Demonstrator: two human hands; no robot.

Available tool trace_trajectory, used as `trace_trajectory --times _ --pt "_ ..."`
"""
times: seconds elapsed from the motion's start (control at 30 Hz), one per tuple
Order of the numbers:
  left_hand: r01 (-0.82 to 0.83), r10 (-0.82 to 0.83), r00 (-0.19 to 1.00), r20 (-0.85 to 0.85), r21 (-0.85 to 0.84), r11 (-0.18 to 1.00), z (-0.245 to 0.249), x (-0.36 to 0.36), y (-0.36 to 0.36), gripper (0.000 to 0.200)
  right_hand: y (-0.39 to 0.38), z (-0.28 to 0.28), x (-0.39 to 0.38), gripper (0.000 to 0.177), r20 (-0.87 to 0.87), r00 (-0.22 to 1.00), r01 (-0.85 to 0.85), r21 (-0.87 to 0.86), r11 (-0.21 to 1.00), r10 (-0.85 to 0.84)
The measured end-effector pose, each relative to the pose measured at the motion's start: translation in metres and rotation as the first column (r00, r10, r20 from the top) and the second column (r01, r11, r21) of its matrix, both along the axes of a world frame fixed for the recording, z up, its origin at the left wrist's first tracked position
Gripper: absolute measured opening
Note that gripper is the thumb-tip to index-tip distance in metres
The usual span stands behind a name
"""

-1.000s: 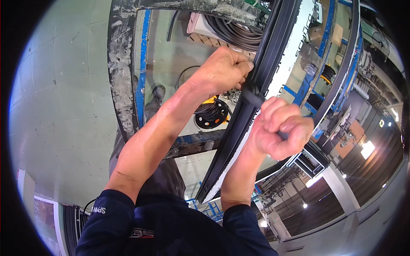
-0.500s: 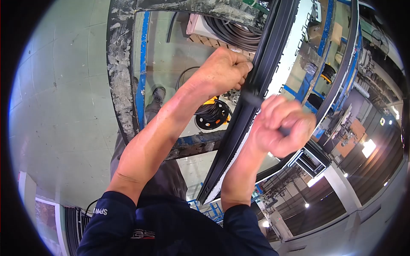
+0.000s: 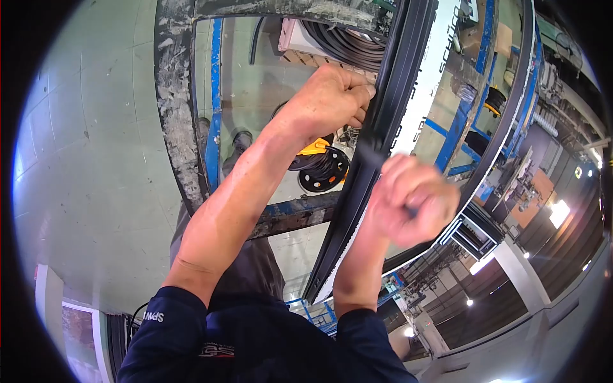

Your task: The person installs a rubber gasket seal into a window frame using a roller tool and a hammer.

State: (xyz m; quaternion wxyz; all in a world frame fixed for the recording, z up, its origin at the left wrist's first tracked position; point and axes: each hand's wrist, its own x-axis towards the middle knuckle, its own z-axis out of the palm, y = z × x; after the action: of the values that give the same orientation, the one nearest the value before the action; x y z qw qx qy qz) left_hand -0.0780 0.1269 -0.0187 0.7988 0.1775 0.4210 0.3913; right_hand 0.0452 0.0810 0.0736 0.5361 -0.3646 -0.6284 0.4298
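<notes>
A long black frame profile (image 3: 365,182) with white printed film (image 3: 429,70) along its side runs diagonally before me. My left hand (image 3: 335,99) is closed, its thumb and fingertips pressed together right at the profile's near edge; what they pinch is hidden. On the other side, my right hand (image 3: 415,201) makes a fist around a dark hammer-like tool (image 3: 370,154), smeared by motion. The tool's blurred black end overlaps the profile, a little below my left fingers.
A worn support frame (image 3: 175,96) with blue bars (image 3: 215,83) stands under the profile. Below lie a black coil (image 3: 351,41) in a box and a cable reel (image 3: 322,171). Another long frame (image 3: 511,108) runs along the right.
The view has shifted slightly. My right fist and the tool sit a little further left and lower; my left hand stays at the profile's edge.
</notes>
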Motion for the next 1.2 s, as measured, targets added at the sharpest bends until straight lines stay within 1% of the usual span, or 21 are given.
trace_trajectory --times 0.07,0.13,0.17,0.2,0.27,0.3,0.33,0.37,0.4,0.43,0.47,0.53,0.57,0.67,0.73,0.8,0.93,1.03,1.13,1.17,1.2 --pt "-0.021 0.020 0.997 0.074 0.018 1.000 -0.004 0.001 -0.002 0.028 -0.008 0.001 0.007 0.019 -0.014 0.999 -0.038 -0.008 0.999 0.038" --pt "0.003 -0.004 0.999 0.032 0.037 0.999 -0.001 -0.001 -0.002 0.028 0.005 -0.001 0.003 0.017 -0.026 0.999 -0.030 0.012 0.999 0.031" --pt "0.018 -0.018 1.000 0.006 0.050 0.999 0.000 -0.002 -0.001 0.028 0.018 -0.002 -0.006 0.018 -0.018 0.998 0.057 0.013 0.998 -0.057" --pt "0.027 -0.028 1.000 0.015 0.042 0.999 0.000 -0.003 0.000 0.027 0.037 -0.003 -0.015 0.017 -0.102 0.991 0.080 -0.012 0.997 -0.081" --pt "0.046 -0.047 0.999 0.026 0.029 0.999 0.002 -0.008 0.002 0.026 0.037 -0.005 -0.014 0.019 -0.107 0.993 0.063 0.039 0.997 -0.059" --pt "0.073 -0.076 0.994 0.076 0.053 0.996 0.004 -0.012 0.002 0.025 0.024 -0.001 -0.011 0.021 -0.038 0.996 0.082 0.021 0.996 -0.081" --pt "0.080 -0.083 0.996 0.026 0.091 0.993 0.003 -0.011 0.001 0.024 0.003 0.004 -0.008 0.023 0.029 0.994 0.104 0.004 0.995 -0.104" --pt "0.090 -0.088 0.996 -0.024 0.126 0.988 -0.001 -0.008 -0.002 0.024 -0.019 0.006 -0.007 0.025 0.018 0.979 0.203 -0.064 0.977 -0.202" --pt "0.099 -0.088 0.993 -0.074 0.162 0.982 0.002 -0.006 -0.002 0.023 -0.030 0.007 0.001 0.025 -0.050 0.991 0.123 -0.070 0.990 -0.127" --pt "0.139 -0.118 0.986 -0.117 0.199 0.970 0.006 -0.006 -0.003 0.021 -0.037 0.007 0.006 0.024 -0.035 0.988 0.149 -0.108 0.983 -0.153" --pt "0.179 -0.151 0.979 -0.137 0.226 0.957 0.008 -0.003 -0.006 0.024 -0.042 0.007 0.010 0.023 -0.020 0.983 0.176 -0.149 0.973 -0.181" --pt "0.256 -0.209 0.960 -0.188 0.270 0.928 0.011 0.000 -0.011 0.035 -0.042 0.006 0.010 0.022 -0.001 0.981 0.192 -0.135 0.972 -0.194" --pt "0.307 -0.219 0.927 -0.306 0.278 0.910 0.012 0.004 -0.011 0.045 -0.041 0.004 0.009 0.021 0.005 0.980 0.200 -0.131 0.971 -0.201" --pt "0.298 -0.207 0.925 -0.319 0.272 0.915 0.005 0.010 -0.015 0.040 -0.050 0.004 0.004 0.017 0.016 0.996 0.091 0.055 0.994 -0.092" --pt "0.285 -0.190 0.926 -0.327 0.272 0.919 0.005 0.011 -0.015 0.036 -0.063 0.004 0.006 0.019 0.149 0.989 -0.008 0.112 0.994 -0.008" --pt "0.283 -0.177 0.917 -0.358 0.269 0.920 0.006 0.014 -0.016 0.034 -0.066 0.000 0.002 0.022 0.164 0.986 -0.023 0.212 0.977 -0.013" --pt "0.221 -0.163 0.955 -0.248 0.230 0.948 0.015 0.015 -0.017 0.032 -0.069 0.006 0.008 0.024 0.189 0.981 -0.075 0.161 0.984 0.043" --pt "0.221 -0.163 0.952 -0.258 0.214 0.952 0.012 0.017 -0.019 0.032 -0.074 0.018 0.020 0.024 0.154 0.978 -0.159 0.102 0.982 0.142" --pt "0.189 -0.122 0.951 -0.283 0.223 0.956 0.009 0.020 -0.022 0.026 -0.080 0.026 0.032 0.023 -0.019 0.966 -0.257 0.044 0.965 0.258" --pt "0.175 -0.102 0.949 -0.299 0.231 0.957 0.008 0.022 -0.023 0.023 -0.085 0.032 0.032 0.022 -0.097 0.971 -0.218 0.007 0.976 0.218" --pt "0.166 -0.075 0.933 -0.351 0.235 0.958 0.008 0.024 -0.023 0.020 -0.083 0.034 0.036 0.020 -0.157 0.956 -0.247 0.021 0.969 0.247"
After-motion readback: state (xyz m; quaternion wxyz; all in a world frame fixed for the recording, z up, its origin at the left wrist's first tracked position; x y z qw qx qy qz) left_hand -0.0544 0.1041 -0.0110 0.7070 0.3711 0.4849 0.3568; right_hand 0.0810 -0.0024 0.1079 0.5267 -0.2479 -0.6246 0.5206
